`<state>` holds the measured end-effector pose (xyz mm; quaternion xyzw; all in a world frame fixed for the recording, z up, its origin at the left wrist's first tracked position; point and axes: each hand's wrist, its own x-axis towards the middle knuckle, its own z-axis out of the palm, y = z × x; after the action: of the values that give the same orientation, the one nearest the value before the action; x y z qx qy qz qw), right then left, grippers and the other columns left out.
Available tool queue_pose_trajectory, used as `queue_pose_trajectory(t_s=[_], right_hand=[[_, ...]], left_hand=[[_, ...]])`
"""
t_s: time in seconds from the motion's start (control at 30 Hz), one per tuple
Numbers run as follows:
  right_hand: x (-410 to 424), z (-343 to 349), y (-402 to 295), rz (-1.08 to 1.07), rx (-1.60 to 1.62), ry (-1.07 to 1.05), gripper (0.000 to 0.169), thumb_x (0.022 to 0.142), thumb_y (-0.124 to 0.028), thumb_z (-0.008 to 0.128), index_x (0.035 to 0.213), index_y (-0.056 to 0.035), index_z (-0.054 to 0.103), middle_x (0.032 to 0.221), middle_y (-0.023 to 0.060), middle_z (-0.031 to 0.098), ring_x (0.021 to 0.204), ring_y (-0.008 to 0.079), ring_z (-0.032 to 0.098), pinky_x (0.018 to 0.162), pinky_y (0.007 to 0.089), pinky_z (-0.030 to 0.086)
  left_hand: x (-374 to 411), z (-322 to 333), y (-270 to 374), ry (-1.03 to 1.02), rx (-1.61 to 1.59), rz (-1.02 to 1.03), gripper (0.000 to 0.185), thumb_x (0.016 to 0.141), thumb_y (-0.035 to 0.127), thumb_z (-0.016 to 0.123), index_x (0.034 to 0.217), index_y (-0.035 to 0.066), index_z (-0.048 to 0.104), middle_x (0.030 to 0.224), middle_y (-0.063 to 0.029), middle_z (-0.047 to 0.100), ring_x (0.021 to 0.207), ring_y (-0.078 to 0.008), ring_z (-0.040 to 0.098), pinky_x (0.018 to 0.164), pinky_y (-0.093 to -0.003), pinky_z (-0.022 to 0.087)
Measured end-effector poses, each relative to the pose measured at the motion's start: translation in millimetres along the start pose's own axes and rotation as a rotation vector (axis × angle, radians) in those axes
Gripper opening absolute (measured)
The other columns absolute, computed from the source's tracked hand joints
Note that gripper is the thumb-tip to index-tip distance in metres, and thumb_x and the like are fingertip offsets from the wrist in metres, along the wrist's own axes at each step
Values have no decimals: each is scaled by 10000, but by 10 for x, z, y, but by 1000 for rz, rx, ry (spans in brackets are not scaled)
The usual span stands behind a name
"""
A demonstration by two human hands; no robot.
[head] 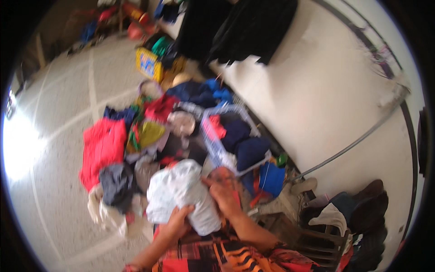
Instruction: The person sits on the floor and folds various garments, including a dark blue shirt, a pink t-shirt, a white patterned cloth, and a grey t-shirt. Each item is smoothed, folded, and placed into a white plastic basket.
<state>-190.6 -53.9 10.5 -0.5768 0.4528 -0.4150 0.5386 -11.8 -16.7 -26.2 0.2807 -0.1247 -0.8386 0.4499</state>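
Note:
A folded, bulky white cloth with faint markings lies above my lap. My left hand grips its lower near edge, thumb on top and the other fingers partly hidden beneath. Against the right side of the bundle is my right hand, one finger stretched toward the fabric; blur hides whether it pinches the cloth. Just beyond my right hand stands a clear plastic basket holding dark navy cloth and a pink-red piece.
Left of the bundle are a folded coral-red garment, a dark grey cloth and a cream cloth. A yellow crate stands farther off. At right are a blue container, a dark slatted chair and a wall.

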Motion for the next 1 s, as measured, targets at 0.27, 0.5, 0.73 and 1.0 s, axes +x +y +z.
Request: queue_pose_trajectory(t_s=[0.27,0.5,0.73,1.0], right_hand=[[-191,166,178,418,804,167,518,987,-422,336,1294,-29,474,1226,100,557,1082,205,553,939,323,430],[-142,172,136,356,844,196,571,972,-498,307,1273,-49,492,1182,112,584,1025,233,591,882,341,477],[-79,219,191,541,912,376,498,969,-428,366,1251,-42,505,1123,107,610,980,224,612,855,331,491],[-85,400,290,-129,-69,209,398,982,-206,413,1296,39,431,1303,140,461,1215,238,430,1025,314,315]], left_hand=[[70,18,-203,-335,-221,-238,597,871,368,608,1321,16,438,1293,-124,535,1184,-263,517,1038,-419,369],[335,-246,-385,18,160,-331,672,904,542,498,1344,37,445,1303,-116,532,1176,-283,519,1019,-361,383],[256,-70,-59,304,1264,400,343,811,298,689,886,0,538,745,-186,612,680,-372,595,608,-423,470],[104,-55,-95,50,827,110,714,819,292,696,1331,-58,343,1262,-157,492,1172,-216,469,1003,-346,366]])
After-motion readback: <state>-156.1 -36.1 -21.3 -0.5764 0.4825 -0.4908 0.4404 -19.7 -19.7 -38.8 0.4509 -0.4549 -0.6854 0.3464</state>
